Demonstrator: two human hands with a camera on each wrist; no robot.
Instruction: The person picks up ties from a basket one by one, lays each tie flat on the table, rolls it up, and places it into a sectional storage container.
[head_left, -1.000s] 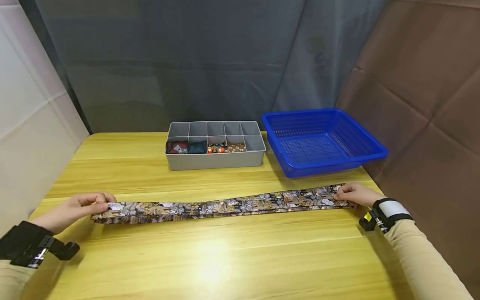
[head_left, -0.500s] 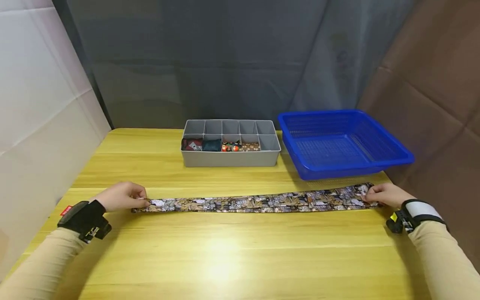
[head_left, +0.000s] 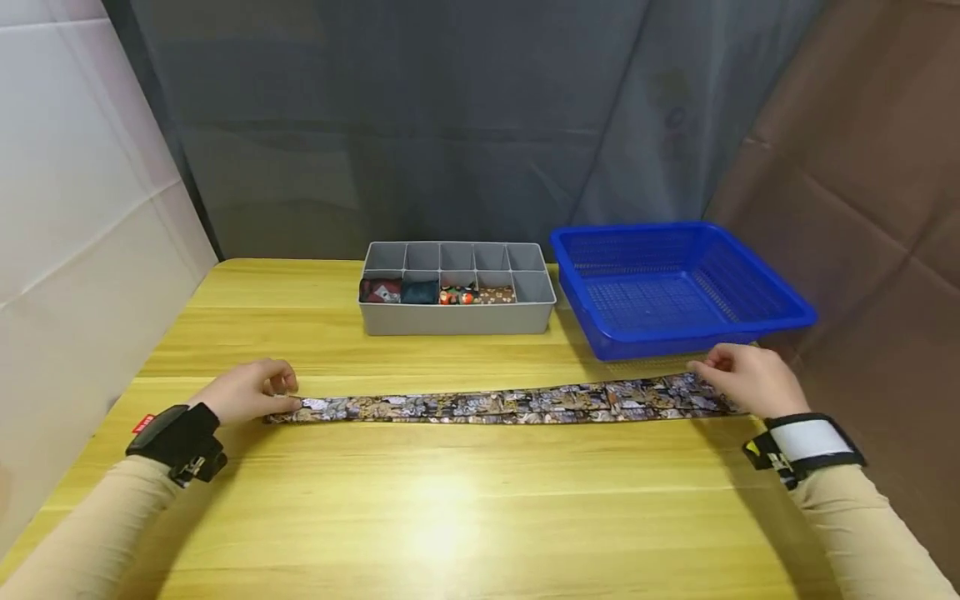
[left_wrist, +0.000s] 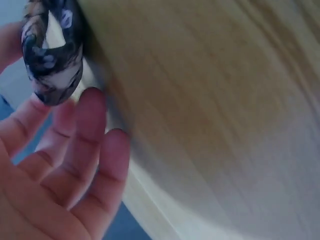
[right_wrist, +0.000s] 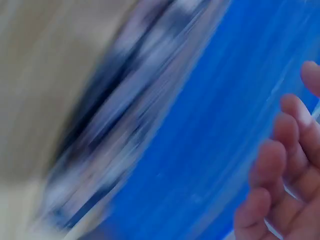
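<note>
Head view is showing us a long patterned necktie (head_left: 510,404) lying flat on the yellow wooden table (head_left: 450,517), and we are taking the blue basket (head_left: 678,283) as our landmark. The necktie's long axis is running left to right, parallel to the basket's near rim, with its wider end sitting just in front of that rim and its narrow end stretching well away to the basket's left.

We are keeping our left hand (head_left: 247,390) at the narrow end, far to the left of the basket; the left wrist view is showing the fingers (left_wrist: 75,165) fairly straight with the tie's tip pinched against the thumb side, though blur is making the exact pinch hard to confirm. Our right hand (head_left: 750,379) is hovering just in front of the basket, over the wide end; its fingers are looking loosely curled and we are not seeing them gripping the cloth.

A grey divided organiser (head_left: 457,287) is sitting just to the basket's left, beyond the tie. Each hand is lying nearest its own end of the tie.
</note>
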